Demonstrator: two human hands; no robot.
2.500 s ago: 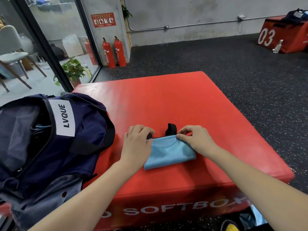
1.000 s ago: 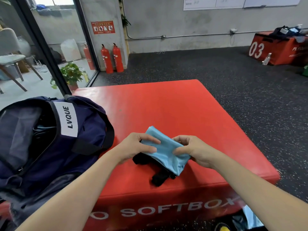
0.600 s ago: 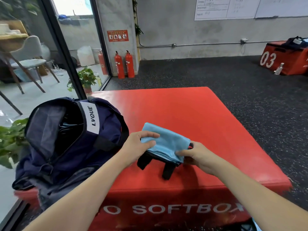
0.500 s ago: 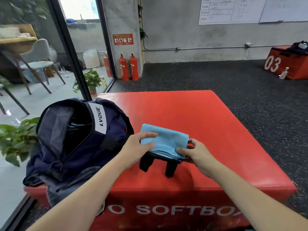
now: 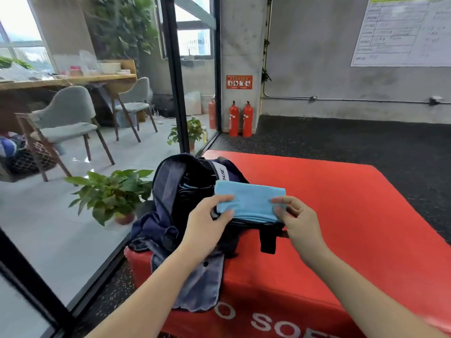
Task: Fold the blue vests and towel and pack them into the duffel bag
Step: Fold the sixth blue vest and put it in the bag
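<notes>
Your left hand (image 5: 207,228) and right hand (image 5: 299,222) each pinch the folded light-blue cloth bundle (image 5: 251,202), right of the open navy fabric duffel bag (image 5: 170,191).

Duffel bag (image 5: 170,206) mouth open w/ blue fabric inside, red box (image 5: 353,215) top bare to right
</notes>
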